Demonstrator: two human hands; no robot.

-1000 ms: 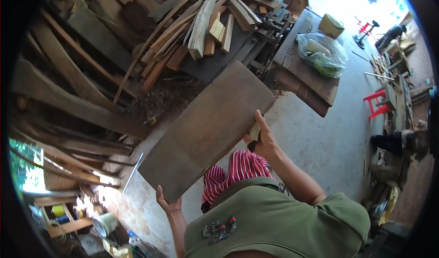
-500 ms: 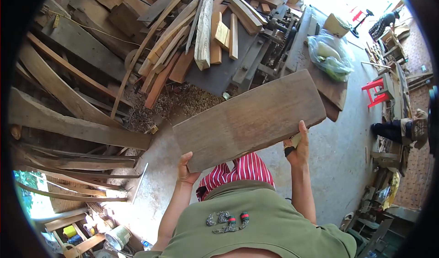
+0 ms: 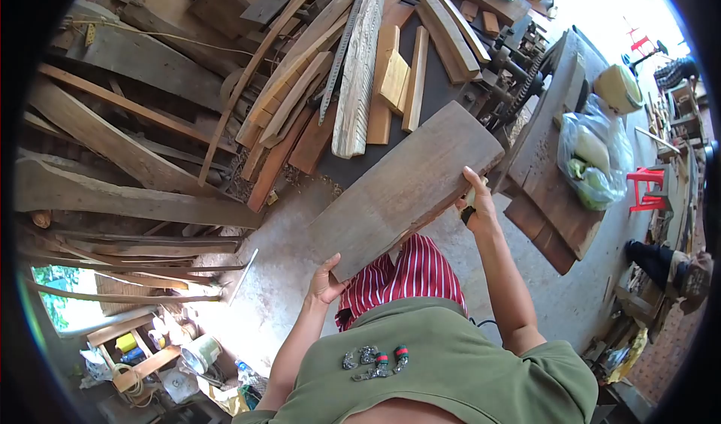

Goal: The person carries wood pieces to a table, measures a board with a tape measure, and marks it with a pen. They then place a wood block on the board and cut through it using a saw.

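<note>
Fingers (image 3: 473, 184) of the left hand (image 3: 325, 281) and right hand (image 3: 478, 206) clamp opposite ends of the board (image 3: 405, 187), tilted just beside the scrap pile (image 3: 353, 78), where its far corner might snag and twist free.

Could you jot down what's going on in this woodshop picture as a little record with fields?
held thing: wooden board, wide and flat, tilted, far end toward the planks
left hand: grips the board's near corner
right hand: grips the board's right edge; also holds a small yellowish object, too small to identify
beyond the board: pile of planks
to the right: plastic bag of greens on a wooden bench; red stool
others: a person at the right edge
</note>
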